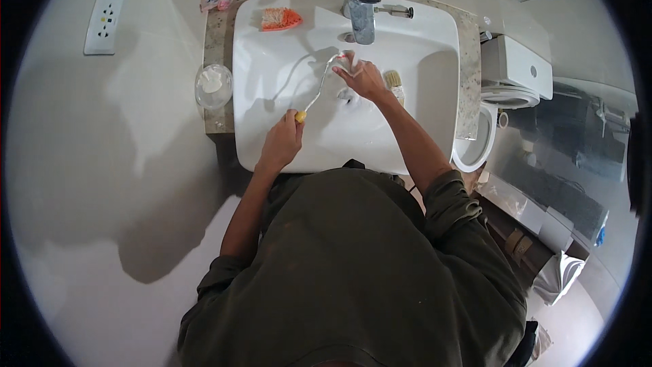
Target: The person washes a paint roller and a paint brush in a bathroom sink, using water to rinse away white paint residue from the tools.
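My left hand (pixel 281 140) is closed around the yellow handle of a paint roller frame (pixel 321 88), whose bent wire is smeared white. At the wire's far end, under the tap, my right hand (pixel 365 79) has its fingers around a part with a bit of red. That end is partly hidden and slightly blurred. Both hands are over the white washbasin (pixel 326 143). Beside my right wrist, a paintbrush (pixel 394 81) with pale bristles lies in the basin. On the basin's back left ledge sits an orange and white bristly piece (pixel 280 19).
A chrome tap (pixel 361 7) rises at the basin's back. On the stone counter to the left stands a clear plastic tub (pixel 213 86) with something white inside. A pink wrapper (pixel 217 3) lies behind it. A toilet (pixel 502 88) is at the right, a wall socket (pixel 104 22) at the left.
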Tool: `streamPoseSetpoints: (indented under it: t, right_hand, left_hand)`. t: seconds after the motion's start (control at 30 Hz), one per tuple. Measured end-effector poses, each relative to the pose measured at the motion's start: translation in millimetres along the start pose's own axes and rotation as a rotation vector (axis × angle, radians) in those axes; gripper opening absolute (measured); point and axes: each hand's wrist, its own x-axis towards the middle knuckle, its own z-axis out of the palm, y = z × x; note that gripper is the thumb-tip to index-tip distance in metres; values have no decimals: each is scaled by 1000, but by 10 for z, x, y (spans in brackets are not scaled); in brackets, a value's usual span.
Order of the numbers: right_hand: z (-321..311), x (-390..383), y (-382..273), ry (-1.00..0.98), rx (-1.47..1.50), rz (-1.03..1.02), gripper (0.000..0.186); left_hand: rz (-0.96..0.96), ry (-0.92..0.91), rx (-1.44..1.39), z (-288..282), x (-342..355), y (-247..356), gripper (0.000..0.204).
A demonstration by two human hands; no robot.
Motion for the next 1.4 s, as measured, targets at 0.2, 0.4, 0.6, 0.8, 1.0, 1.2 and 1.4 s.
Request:
streamPoseSetpoints:
  t: [0.2,0.4,0.6,0.8,1.0,1.2,1.4]
  right_hand:
    - [-32,19,33,40,-206,-53,36]
    - [-44,69,-27,-7,-305,-30,29]
    - [167,72,86,55,-330,-112,27]
    - [270,160,136,17,-276,-252,29]
    - [387,257,381,183,-187,-389,32]
    - [35,285,-290,-226,-51,15,45]
    - [224,242,150,61,-509,-366,27]
  left_hand:
    - [0,-43,-7,91,-5,64,31]
    - [-34,-27,-3,52,-22,175,31]
    - [-44,-42,13,32,-22,215,32]
    - [-55,-5,33,62,-61,200,32]
    - [-37,35,-29,115,-86,191,32]
    - [-61,117,-109,223,-219,24,31]
    - [-241,-234,-398,13,-124,358,35]
